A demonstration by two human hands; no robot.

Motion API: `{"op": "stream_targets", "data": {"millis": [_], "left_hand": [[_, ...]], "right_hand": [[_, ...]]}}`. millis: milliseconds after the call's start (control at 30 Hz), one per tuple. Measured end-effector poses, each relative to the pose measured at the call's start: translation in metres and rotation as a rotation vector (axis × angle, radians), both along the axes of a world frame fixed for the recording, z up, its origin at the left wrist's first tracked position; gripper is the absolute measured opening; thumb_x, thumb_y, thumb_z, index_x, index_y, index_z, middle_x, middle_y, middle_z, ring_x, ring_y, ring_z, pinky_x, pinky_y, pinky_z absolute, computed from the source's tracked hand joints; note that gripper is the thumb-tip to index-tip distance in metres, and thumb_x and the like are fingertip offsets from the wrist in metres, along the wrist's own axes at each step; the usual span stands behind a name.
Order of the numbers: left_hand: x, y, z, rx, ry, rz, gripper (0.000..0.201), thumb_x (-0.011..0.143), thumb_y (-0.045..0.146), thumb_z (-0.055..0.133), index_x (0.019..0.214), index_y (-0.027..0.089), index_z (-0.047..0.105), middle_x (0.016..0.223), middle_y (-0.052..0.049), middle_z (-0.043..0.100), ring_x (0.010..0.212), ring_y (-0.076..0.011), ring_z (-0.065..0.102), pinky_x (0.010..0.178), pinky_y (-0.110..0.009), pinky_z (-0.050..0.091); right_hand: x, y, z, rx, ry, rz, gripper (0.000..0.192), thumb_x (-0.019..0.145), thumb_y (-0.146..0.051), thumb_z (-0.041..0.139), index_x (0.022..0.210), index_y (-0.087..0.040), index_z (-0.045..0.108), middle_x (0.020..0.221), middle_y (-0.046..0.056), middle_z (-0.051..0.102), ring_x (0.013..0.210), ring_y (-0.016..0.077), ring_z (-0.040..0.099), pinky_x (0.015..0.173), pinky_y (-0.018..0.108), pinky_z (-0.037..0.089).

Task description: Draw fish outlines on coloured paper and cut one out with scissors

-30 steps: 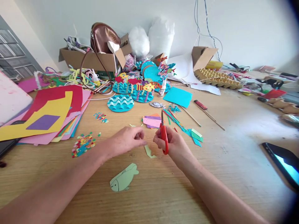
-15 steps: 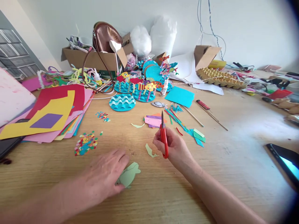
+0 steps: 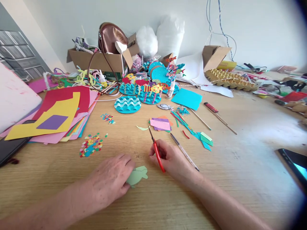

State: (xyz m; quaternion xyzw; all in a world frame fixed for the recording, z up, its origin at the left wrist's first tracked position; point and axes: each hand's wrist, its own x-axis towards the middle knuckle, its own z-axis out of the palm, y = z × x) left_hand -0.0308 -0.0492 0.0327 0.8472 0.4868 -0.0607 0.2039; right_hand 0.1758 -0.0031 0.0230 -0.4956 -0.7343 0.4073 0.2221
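My left hand (image 3: 111,180) lies palm down on a light green paper fish (image 3: 138,174) on the wooden table (image 3: 240,166); only the fish's tail end shows past my fingers. My right hand (image 3: 170,158) rests on the table just right of it, gripping red-handled scissors (image 3: 156,150) whose blades point up and away to the left. A thin pencil (image 3: 184,151) lies beside my right hand. A small green paper scrap (image 3: 143,128) sits further back.
Stacked coloured paper sheets (image 3: 55,118) lie at left, with confetti dots (image 3: 91,145) near them. Blue wave discs and paper fish (image 3: 136,95) crowd the middle back, before cardboard boxes (image 3: 100,59). A phone (image 3: 296,167) lies at right. Paper strips and green scraps (image 3: 203,139) sit right of centre.
My left hand moved back from near the scissors and settled over the green fish. My right hand lowered to the table, tilting the scissors leftward and covering the green offcut.
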Motion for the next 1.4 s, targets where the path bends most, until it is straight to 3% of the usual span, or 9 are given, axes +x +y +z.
{"op": "stream_targets", "data": {"millis": [267, 500, 800, 933, 1067, 1233, 1400], "left_hand": [[-0.003, 0.001, -0.002, 0.022, 0.0, -0.007, 0.03, 0.073, 0.012, 0.049, 0.101, 0.02, 0.058, 0.097, -0.007, 0.059, 0.09, -0.0249, 0.057, 0.08, -0.039, 0.046], [-0.001, 0.005, 0.001, -0.018, -0.074, 0.062, 0.034, 0.074, 0.012, 0.05, 0.106, 0.02, 0.055, 0.112, -0.009, 0.057, 0.105, -0.0249, 0.053, 0.093, -0.039, 0.041], [-0.006, 0.008, -0.005, 0.064, -0.091, 0.08, 0.034, 0.072, 0.005, 0.047, 0.101, 0.019, 0.058, 0.106, -0.007, 0.059, 0.102, -0.0234, 0.054, 0.09, -0.037, 0.044], [-0.014, 0.025, -0.006, 0.202, -0.11, 0.083, 0.031, 0.078, 0.008, 0.049, 0.107, 0.019, 0.056, 0.108, -0.008, 0.059, 0.103, -0.0229, 0.055, 0.089, -0.037, 0.045], [-0.008, 0.063, -0.001, 0.335, -0.075, -0.009, 0.027, 0.081, 0.008, 0.046, 0.104, 0.017, 0.057, 0.103, -0.008, 0.062, 0.101, -0.0221, 0.057, 0.087, -0.035, 0.047], [0.013, 0.105, -0.016, 0.377, -0.046, -0.037, 0.039, 0.084, 0.015, 0.05, 0.122, 0.009, 0.05, 0.131, -0.017, 0.051, 0.122, -0.0262, 0.047, 0.102, -0.039, 0.036], [0.015, 0.095, -0.029, 0.373, -0.023, -0.111, 0.044, 0.089, 0.025, 0.049, 0.129, 0.007, 0.047, 0.137, -0.02, 0.046, 0.127, -0.0307, 0.041, 0.104, -0.046, 0.033]], "right_hand": [[-0.007, -0.012, -0.003, 0.052, -0.12, 0.109, 0.017, 0.065, -0.01, 0.059, 0.069, -0.021, 0.046, 0.058, -0.006, 0.047, 0.05, 0.0097, 0.037, 0.046, 0.021, 0.023], [-0.018, -0.025, 0.003, 0.084, -0.223, 0.205, 0.019, 0.068, -0.008, 0.053, 0.078, -0.021, 0.045, 0.078, 0.0, 0.056, 0.066, 0.0141, 0.046, 0.058, 0.024, 0.031], [-0.019, -0.027, -0.005, 0.147, -0.265, 0.181, 0.014, 0.073, -0.011, 0.055, 0.08, -0.021, 0.048, 0.078, 0.001, 0.057, 0.068, 0.0148, 0.048, 0.06, 0.025, 0.031], [-0.02, -0.024, -0.006, 0.115, -0.172, 0.115, 0.014, 0.072, -0.009, 0.053, 0.073, -0.02, 0.044, 0.068, -0.002, 0.052, 0.059, 0.0115, 0.042, 0.053, 0.022, 0.028], [-0.017, -0.021, -0.004, 0.142, 0.02, -0.023, 0.014, 0.073, -0.012, 0.052, 0.069, -0.021, 0.041, 0.061, -0.004, 0.047, 0.054, 0.0104, 0.039, 0.05, 0.022, 0.029], [-0.008, -0.011, -0.001, 0.138, 0.28, -0.175, 0.008, 0.075, -0.02, 0.053, 0.08, -0.02, 0.047, 0.068, -0.001, 0.053, 0.059, 0.0123, 0.048, 0.054, 0.023, 0.038], [0.004, 0.002, 0.005, 0.061, 0.489, -0.287, 0.019, 0.072, -0.028, 0.061, 0.084, -0.02, 0.049, 0.071, -0.002, 0.052, 0.059, 0.0122, 0.05, 0.05, 0.022, 0.04]]}}
